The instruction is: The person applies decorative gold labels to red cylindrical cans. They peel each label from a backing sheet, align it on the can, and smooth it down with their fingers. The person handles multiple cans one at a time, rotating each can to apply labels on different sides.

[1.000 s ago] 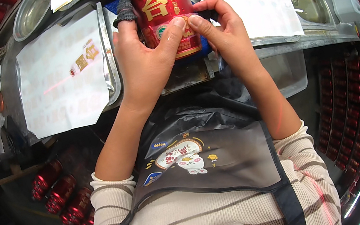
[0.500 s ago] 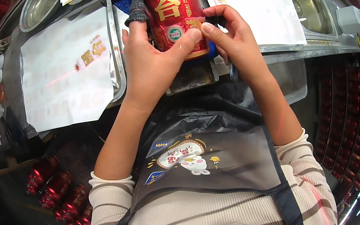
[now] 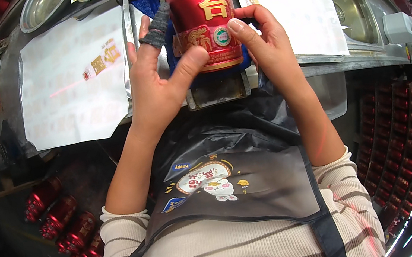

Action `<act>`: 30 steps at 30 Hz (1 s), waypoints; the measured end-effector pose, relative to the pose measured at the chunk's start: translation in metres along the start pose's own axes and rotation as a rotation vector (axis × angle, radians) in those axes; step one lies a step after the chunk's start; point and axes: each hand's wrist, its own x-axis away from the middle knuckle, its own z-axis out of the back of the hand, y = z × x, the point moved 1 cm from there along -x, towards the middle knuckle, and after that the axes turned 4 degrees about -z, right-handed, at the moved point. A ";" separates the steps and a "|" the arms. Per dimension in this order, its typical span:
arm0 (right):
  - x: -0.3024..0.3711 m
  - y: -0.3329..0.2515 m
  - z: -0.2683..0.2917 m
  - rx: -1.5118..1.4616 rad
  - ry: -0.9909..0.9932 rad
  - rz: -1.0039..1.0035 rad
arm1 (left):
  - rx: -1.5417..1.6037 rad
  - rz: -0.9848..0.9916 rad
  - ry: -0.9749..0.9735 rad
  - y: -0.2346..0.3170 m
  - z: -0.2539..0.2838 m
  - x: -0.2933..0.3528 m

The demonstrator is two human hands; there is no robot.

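Observation:
A red bottle (image 3: pixel 197 14) with raised gold lettering lies on a blue cloth pad (image 3: pixel 171 57), its base toward me. A red and gold band with a small round green-and-white sticker (image 3: pixel 222 36) runs round its lower part. My right hand (image 3: pixel 271 42) holds the bottle's right side near the base, thumb on top, the other fingers partly hidden. On the left, my left hand (image 3: pixel 157 85) has its fingers spread, the thumb over the lower band. A dark grey finger cover (image 3: pixel 158 29) wraps one of its fingers, beside the bottle's left edge.
To the left, a metal tray (image 3: pixel 132 81) bears a white sheet (image 3: pixel 73 96) with a gold label strip (image 3: pixel 99 63). More label sheets (image 3: pixel 302 18) lie on the right, before a metal basin (image 3: pixel 350 9). Red bottles stand in rows (image 3: pixel 400 138) at the right and lower left (image 3: pixel 68 224).
The bottle has turned, so its lettering and round sticker have moved right. My left hand has shifted left, its fingers loosening and its thumb sliding left across the band. My right hand stays nearly still.

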 end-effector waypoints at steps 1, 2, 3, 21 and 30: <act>-0.002 0.002 -0.001 0.008 0.008 0.011 | 0.065 0.036 0.022 -0.001 -0.003 -0.001; -0.004 0.004 -0.002 0.013 0.017 0.022 | 0.119 0.075 0.015 0.000 -0.005 -0.004; -0.005 0.004 -0.003 0.018 0.026 0.034 | 0.173 0.114 0.009 0.000 -0.007 -0.006; -0.001 0.002 -0.005 -0.044 -0.020 0.029 | 0.279 0.173 0.100 -0.007 0.005 -0.003; 0.007 -0.001 0.005 -0.039 -0.035 -0.069 | 0.282 0.195 0.077 -0.003 0.019 -0.006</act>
